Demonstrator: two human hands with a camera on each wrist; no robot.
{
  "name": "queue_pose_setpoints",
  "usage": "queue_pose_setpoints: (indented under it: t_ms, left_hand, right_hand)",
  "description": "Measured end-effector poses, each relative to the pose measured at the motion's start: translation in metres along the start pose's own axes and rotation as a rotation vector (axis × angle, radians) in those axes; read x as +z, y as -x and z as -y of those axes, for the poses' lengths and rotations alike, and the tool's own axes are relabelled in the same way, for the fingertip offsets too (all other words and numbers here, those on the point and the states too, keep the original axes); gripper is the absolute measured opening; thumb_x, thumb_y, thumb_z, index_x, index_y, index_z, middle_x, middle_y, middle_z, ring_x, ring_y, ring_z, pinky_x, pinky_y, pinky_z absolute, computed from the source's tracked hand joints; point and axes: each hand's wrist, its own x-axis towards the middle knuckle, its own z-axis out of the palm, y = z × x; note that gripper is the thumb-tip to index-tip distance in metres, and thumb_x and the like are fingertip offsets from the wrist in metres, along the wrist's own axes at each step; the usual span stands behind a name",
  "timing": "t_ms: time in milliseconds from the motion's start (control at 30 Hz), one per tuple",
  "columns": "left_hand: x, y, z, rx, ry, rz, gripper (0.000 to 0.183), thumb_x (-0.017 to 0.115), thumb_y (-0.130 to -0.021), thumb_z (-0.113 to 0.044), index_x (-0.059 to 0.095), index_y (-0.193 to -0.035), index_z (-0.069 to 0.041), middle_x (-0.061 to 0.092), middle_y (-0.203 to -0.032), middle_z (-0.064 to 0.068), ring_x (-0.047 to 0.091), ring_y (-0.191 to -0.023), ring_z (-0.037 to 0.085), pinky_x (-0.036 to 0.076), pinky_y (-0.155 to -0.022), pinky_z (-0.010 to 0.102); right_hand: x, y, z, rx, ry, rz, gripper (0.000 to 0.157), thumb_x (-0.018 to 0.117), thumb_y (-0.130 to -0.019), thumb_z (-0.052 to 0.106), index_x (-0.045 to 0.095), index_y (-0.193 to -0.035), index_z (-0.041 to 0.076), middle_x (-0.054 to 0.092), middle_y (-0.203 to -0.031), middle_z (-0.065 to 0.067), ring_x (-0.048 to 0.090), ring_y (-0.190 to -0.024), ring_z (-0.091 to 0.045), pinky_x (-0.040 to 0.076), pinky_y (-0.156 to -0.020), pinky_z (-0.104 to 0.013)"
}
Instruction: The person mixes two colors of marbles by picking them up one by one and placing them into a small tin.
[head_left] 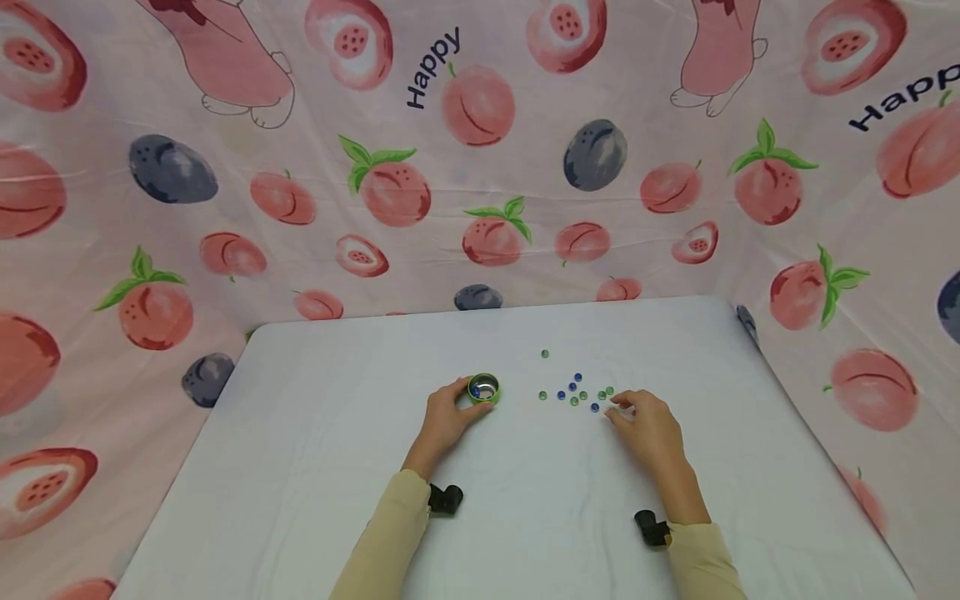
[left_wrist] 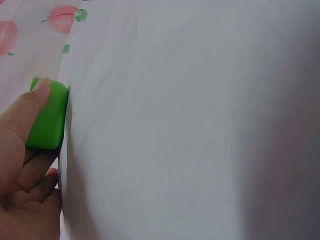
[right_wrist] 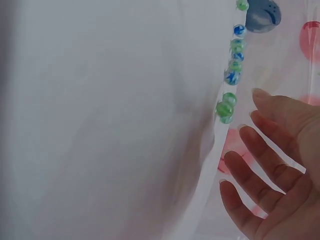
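Note:
In the head view my left hand holds a small green cup with a shiny metal inside, its opening facing up. Something blue shows inside it. The left wrist view has the thumb and fingers around the smooth green side. My right hand is over the table beside a loose group of blue and green glass marbles, fingertips close to a green marble and a blue marble. In the right wrist view its fingers are spread and relaxed, with nothing between them.
A white cloth covers the table. One green marble lies apart, farther back; another green marble lies at the group's left. Fruit-print cloth hangs behind and at both sides. Each wrist wears a black camera.

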Motion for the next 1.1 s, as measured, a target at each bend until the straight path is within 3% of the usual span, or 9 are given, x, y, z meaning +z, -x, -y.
queue_pose_setpoints:
  t_ms: [167,567,867,1100]
  left_hand:
    - [0.000,0.000,0.000,0.002,0.002,-0.002,0.060,0.086,-0.090,-0.021,0.064,-0.140,0.004,0.060,-0.146,0.029,0.050,-0.144,0.046,0.039,-0.123,0.056]
    - [0.001,-0.001,0.002,0.017,-0.005,-0.013,0.058,0.086,-0.090,-0.022,0.066,-0.138,0.003,0.061,-0.144,0.028,0.051,-0.143,0.046,0.040,-0.122,0.056]
    - [0.000,-0.001,0.000,-0.013,0.008,-0.001,0.059,0.086,-0.091,-0.022,0.065,-0.141,0.001,0.059,-0.147,0.027,0.049,-0.145,0.044,0.038,-0.124,0.055]
    - [-0.001,0.001,-0.003,-0.020,0.010,0.000,0.060,0.086,-0.090,-0.021,0.065,-0.141,0.002,0.059,-0.147,0.026,0.049,-0.146,0.044,0.038,-0.124,0.055]
  right_hand:
    - [0.002,-0.004,-0.006,0.000,0.043,0.009,0.023,0.079,-0.095,0.016,0.078,-0.111,-0.001,0.073,-0.104,-0.017,0.068,-0.092,-0.032,0.058,-0.075,-0.049]
    - [0.008,-0.012,-0.011,-0.002,0.134,0.051,0.021,0.080,-0.094,0.015,0.077,-0.104,-0.003,0.074,-0.099,-0.014,0.069,-0.092,-0.032,0.060,-0.080,-0.050]
    - [0.009,-0.013,-0.011,0.001,0.123,0.044,0.018,0.080,-0.094,0.015,0.077,-0.101,-0.002,0.074,-0.099,-0.014,0.069,-0.088,-0.030,0.059,-0.077,-0.049]
    - [0.006,-0.009,-0.006,0.015,0.037,0.032,0.019,0.076,-0.096,0.015,0.077,-0.107,-0.001,0.074,-0.105,-0.016,0.065,-0.087,-0.028,0.057,-0.076,-0.047]
